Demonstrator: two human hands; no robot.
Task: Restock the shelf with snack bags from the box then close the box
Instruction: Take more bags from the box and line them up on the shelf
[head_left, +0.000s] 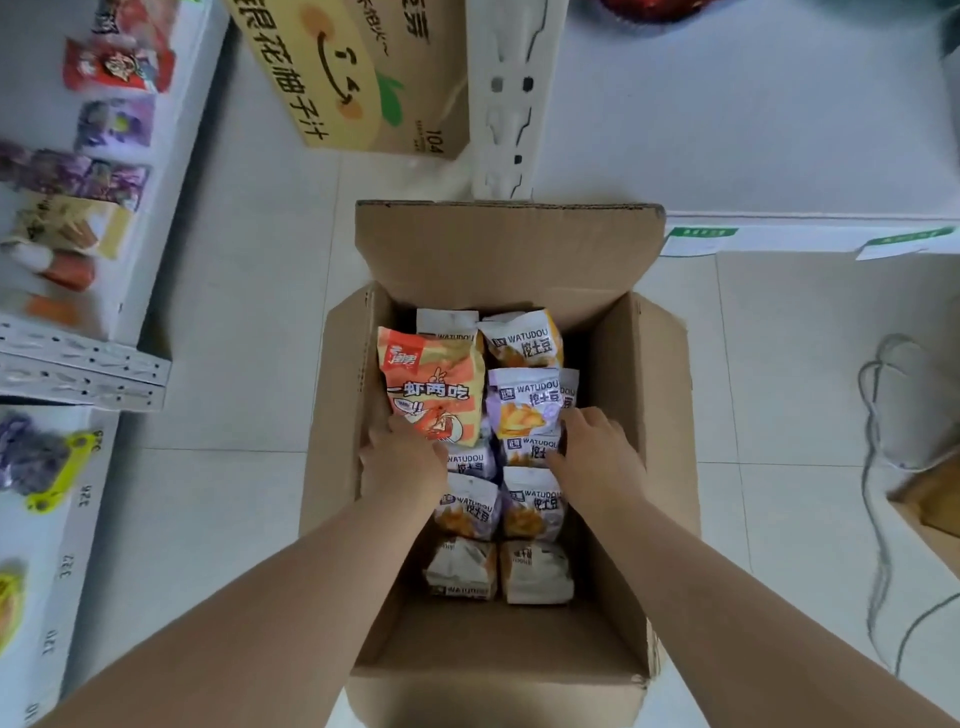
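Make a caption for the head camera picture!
Left hand grips an orange snack bag, right hand grips a purple bag, inside an open cardboard box.

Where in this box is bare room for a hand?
Bare box floor between the nearest white bags and the near wall; a gap along the far right wall. Crowded mid-box: left hand grips the orange bag, right hand a purple bag.

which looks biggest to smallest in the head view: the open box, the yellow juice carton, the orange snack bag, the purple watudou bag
1. open box
2. yellow juice carton, though the frame's top edge cuts it off and it lies farther away
3. orange snack bag
4. purple WATUDOU bag, clearly smaller than the orange one
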